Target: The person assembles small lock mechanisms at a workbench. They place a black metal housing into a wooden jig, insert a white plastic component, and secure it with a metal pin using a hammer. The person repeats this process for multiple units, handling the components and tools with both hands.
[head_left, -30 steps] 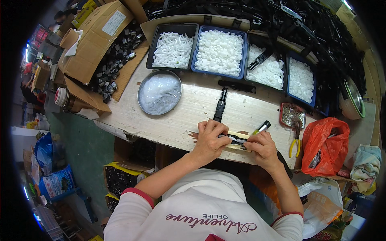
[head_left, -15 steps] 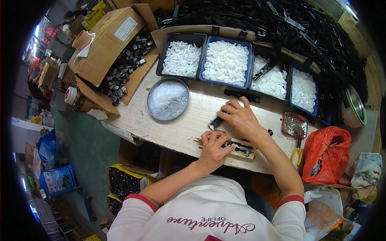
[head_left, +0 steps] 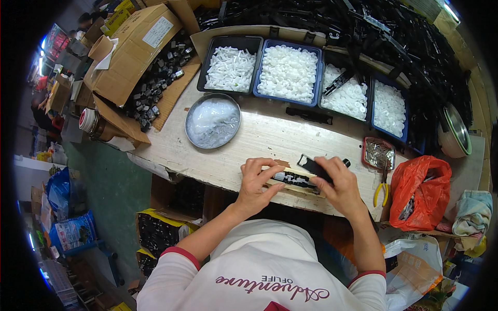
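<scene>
My left hand (head_left: 255, 182) is closed, thumb and fingers pinching the left end of a narrow pale wooden holder (head_left: 296, 171). In the holder lies a long black mechanism (head_left: 294, 180) with grey-white parts. My right hand (head_left: 340, 185) grips a flat black piece (head_left: 311, 165) with a pale-edged opening at its far end. That piece is tilted up above the holder's right half, and the right fingertips reach the holder's right end. Fingers hide both ends of the mechanism. Just beyond the right hand shows a small black round end (head_left: 346, 163) of something.
Bins of white plastic parts (head_left: 288, 72) line the table's back, before piled black parts (head_left: 415, 62). A round metal dish (head_left: 208, 145) stands left, near a carton (head_left: 132, 57) spilling small parts. Right are a red tray (head_left: 371, 163), yellow-handled pliers (head_left: 381, 194) and a red bag (head_left: 423, 192).
My right hand has come nearer and to the right, bringing the black piece over the holder. My left hand has shifted left to the holder's end, uncovering the mechanism. The view has shifted slightly.
</scene>
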### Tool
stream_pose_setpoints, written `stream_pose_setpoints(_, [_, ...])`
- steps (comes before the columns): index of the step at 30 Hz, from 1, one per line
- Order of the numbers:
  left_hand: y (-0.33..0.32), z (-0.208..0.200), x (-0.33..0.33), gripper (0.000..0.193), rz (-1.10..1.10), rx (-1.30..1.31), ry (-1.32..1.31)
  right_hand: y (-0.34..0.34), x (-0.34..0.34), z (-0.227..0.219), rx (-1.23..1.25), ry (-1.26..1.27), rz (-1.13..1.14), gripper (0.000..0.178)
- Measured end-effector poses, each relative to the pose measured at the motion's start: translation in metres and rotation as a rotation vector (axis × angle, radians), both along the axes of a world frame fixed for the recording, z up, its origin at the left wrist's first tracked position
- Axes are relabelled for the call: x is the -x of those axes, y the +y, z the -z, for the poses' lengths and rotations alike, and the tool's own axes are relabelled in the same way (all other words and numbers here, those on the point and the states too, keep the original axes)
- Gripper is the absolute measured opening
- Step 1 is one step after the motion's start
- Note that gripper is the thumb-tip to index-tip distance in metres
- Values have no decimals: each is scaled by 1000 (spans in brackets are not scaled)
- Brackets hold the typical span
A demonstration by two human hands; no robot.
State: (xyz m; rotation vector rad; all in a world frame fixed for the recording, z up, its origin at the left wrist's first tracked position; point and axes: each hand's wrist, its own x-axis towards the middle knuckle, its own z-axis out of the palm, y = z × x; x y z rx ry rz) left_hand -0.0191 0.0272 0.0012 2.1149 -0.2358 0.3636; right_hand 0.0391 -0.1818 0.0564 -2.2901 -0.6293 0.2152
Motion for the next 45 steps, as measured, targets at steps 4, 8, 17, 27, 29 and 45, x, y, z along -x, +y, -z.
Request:
stream_pose_setpoints(4, [15,4,7,42,-63,3,34,16,11,17,15,-290,-95,34])
stream_pose_setpoints(8, [21,6,10,41,-98,-17,37,31,22,28,61,-311,-101,33])
stream_pose_setpoints(17, [19,3,7,39,-77,-80,54,42,21,40,104,-309,-60,33])
stream_pose_setpoints(27, [4,-13,-6,41,149,-289,-45,-6,20,25,68,-387,171,41])
stream_pose_setpoints(29, [0,-17,-10,45,238,-450,-70,-38,24,28,201,-395,283,40])
stream_pose_setpoints(45, [1,-17,-19,50,465,-772,-82,-30,56,-25,71,-352,166,20])
